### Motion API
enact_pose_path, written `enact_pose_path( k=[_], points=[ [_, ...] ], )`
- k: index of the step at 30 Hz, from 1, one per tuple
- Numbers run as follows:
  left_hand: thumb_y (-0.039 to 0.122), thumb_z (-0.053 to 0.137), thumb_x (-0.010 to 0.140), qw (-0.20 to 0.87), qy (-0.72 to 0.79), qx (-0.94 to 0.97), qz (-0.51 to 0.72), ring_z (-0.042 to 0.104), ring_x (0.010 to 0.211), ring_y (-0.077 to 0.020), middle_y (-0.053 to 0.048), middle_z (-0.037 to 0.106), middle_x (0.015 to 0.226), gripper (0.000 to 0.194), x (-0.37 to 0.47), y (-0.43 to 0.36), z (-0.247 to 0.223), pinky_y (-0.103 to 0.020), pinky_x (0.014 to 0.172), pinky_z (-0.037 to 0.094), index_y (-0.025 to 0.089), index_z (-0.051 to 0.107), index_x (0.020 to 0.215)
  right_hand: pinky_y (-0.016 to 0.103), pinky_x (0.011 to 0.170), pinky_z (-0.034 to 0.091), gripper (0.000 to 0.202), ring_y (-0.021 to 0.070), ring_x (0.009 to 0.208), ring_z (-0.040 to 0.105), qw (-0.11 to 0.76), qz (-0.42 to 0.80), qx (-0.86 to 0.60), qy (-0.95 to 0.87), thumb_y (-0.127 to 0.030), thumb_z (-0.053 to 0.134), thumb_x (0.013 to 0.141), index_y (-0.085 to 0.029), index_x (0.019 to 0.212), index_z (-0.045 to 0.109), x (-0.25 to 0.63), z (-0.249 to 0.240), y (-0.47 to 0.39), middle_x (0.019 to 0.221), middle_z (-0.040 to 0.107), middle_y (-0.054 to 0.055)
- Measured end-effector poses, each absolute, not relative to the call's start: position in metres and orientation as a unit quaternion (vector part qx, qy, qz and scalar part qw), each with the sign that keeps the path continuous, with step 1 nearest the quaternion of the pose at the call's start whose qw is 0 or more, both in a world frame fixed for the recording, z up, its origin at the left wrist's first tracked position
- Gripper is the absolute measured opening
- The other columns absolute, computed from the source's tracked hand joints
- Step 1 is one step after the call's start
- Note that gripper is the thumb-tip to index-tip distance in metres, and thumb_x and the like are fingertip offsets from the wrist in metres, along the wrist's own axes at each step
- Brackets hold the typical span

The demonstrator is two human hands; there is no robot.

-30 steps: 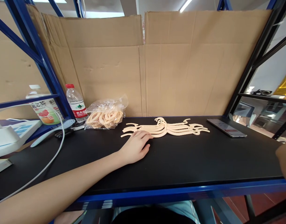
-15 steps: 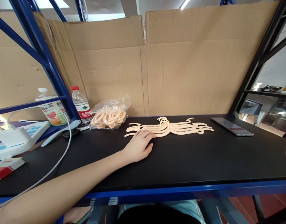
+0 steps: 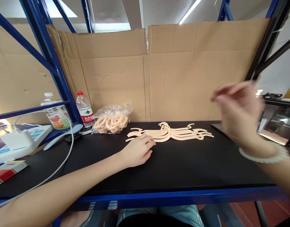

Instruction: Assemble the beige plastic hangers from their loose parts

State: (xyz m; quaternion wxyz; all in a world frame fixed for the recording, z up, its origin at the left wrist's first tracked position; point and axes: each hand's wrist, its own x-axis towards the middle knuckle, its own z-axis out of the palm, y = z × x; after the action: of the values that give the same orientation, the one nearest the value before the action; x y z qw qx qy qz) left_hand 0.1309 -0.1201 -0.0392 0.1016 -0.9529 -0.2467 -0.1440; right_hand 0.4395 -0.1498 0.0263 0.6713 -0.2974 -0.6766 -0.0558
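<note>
Several cream-coloured curved strips with hooked ends (image 3: 182, 136) lie side by side on the black table, drawn together at the middle. My left hand (image 3: 138, 150) rests palm down at their near left side, fingers loosely spread and the fingertips touching or just over the nearest strip. Raised on the right, above the table and away from the strips, is my right hand (image 3: 239, 110), blurred by motion. Its thumb and fingers look pinched together; whatever they may hold is too blurred to make out. A white bead bracelet (image 3: 265, 154) circles that wrist.
A clear bag of cream-coloured loops (image 3: 112, 119) and a red-capped water bottle (image 3: 85, 110) stand at the back left. Leftward are a pale blue brush (image 3: 62, 137), a white cable (image 3: 64, 157) and a power strip (image 3: 41, 137). My right hand partly covers a phone (image 3: 218, 127). Cardboard (image 3: 173, 78) walls the back.
My right hand has come up from the right edge into view, raised over the table's right side. My left hand stays by the strips. The camera view has tilted slightly upward.
</note>
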Motion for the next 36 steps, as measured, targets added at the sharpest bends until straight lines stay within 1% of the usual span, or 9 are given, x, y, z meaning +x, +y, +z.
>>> enact_pose_path(
  k=[2,4,7,10,15,19,25,31,36],
  points=[
    [0.017,0.048,0.086,0.113,-0.227,-0.960,-0.122,0.055,0.105,-0.0249,-0.010,0.059,0.109,0.023,0.134,-0.123,-0.035,-0.038,0.091,0.045,0.017,0.057,0.108,0.029,0.065,0.045,0.013,0.0150,0.075,0.057,0.622,0.007,-0.341,-0.705,-0.028,0.061,0.085,-0.023,0.083,0.050,0.434,0.003,-0.130,0.084,0.058,0.003],
    [0.018,0.047,0.087,0.120,-0.218,-0.962,-0.108,0.057,0.100,-0.0242,-0.009,0.061,0.105,0.022,0.137,-0.123,-0.033,-0.037,0.087,0.047,0.018,0.058,0.106,0.028,0.057,0.041,0.019,0.0147,0.062,0.052,0.506,0.035,-0.417,-0.754,-0.033,0.061,0.082,-0.021,0.074,0.050,0.430,-0.025,-0.111,0.069,0.056,0.001],
    [0.019,0.043,0.089,0.126,-0.230,-0.958,-0.117,0.059,0.096,-0.0232,-0.009,0.062,0.102,0.023,0.137,-0.119,-0.039,-0.036,0.083,0.048,0.018,0.057,0.107,0.027,0.058,0.040,0.017,0.0146,0.060,0.052,0.401,0.054,-0.451,-0.795,-0.032,0.057,0.082,-0.020,0.072,0.053,0.430,-0.053,-0.094,0.066,0.058,0.000],
    [0.020,0.041,0.090,0.111,-0.263,-0.949,-0.133,0.061,0.093,-0.0209,-0.007,0.062,0.104,0.024,0.131,-0.113,-0.047,-0.033,0.080,0.050,0.019,0.057,0.108,0.026,0.059,0.039,0.016,0.0149,0.062,0.054,0.372,0.048,-0.461,-0.804,-0.032,0.054,0.084,-0.020,0.074,0.056,0.436,-0.058,-0.095,0.069,0.061,0.001],
    [0.017,0.040,0.089,0.109,-0.297,-0.937,-0.147,0.063,0.090,-0.0207,-0.006,0.063,0.101,0.025,0.125,-0.110,-0.054,-0.032,0.076,0.051,0.019,0.059,0.105,0.028,0.057,0.036,0.031,0.0156,0.059,0.052,0.278,0.026,-0.491,-0.825,-0.036,0.045,0.090,-0.019,0.068,0.059,0.453,-0.049,-0.103,0.064,0.060,0.002],
    [0.016,0.039,0.089,0.101,-0.294,-0.937,-0.160,0.063,0.089,-0.0202,-0.007,0.064,0.101,0.026,0.128,-0.112,-0.055,-0.032,0.077,0.051,0.019,0.060,0.104,0.027,0.057,0.038,0.026,0.0165,0.063,0.054,0.256,0.008,-0.510,-0.821,-0.034,0.047,0.087,-0.019,0.073,0.062,0.459,-0.046,-0.105,0.069,0.062,0.003],
    [0.017,0.041,0.088,0.090,-0.292,-0.939,-0.157,0.063,0.092,-0.0203,-0.005,0.064,0.102,0.025,0.128,-0.114,-0.055,-0.032,0.079,0.051,0.021,0.061,0.104,0.028,0.061,0.042,0.017,0.0178,0.068,0.058,0.219,0.035,-0.502,-0.836,-0.028,0.052,0.082,-0.019,0.079,0.065,0.457,-0.045,-0.108,0.077,0.066,0.005],
    [0.019,0.045,0.086,0.087,-0.341,-0.922,-0.161,0.063,0.095,-0.0219,-0.005,0.059,0.118,0.031,0.128,-0.114,-0.054,-0.033,0.077,0.054,0.022,0.055,0.115,0.028,0.061,0.043,0.012,0.0182,0.071,0.059,0.201,0.042,-0.505,-0.838,-0.024,0.055,0.079,-0.020,0.080,0.066,0.463,-0.048,-0.105,0.079,0.066,0.004],
    [0.023,0.044,0.087,0.109,-0.376,-0.907,-0.155,0.061,0.103,-0.0254,-0.007,0.060,0.120,0.030,0.126,-0.108,-0.055,-0.038,0.081,0.054,0.020,0.056,0.114,0.030,0.065,0.046,0.011,0.0204,0.077,0.060,0.193,0.017,-0.525,-0.829,-0.026,0.056,0.079,-0.019,0.081,0.065,0.469,-0.047,-0.103,0.085,0.066,0.006]
  ],
)
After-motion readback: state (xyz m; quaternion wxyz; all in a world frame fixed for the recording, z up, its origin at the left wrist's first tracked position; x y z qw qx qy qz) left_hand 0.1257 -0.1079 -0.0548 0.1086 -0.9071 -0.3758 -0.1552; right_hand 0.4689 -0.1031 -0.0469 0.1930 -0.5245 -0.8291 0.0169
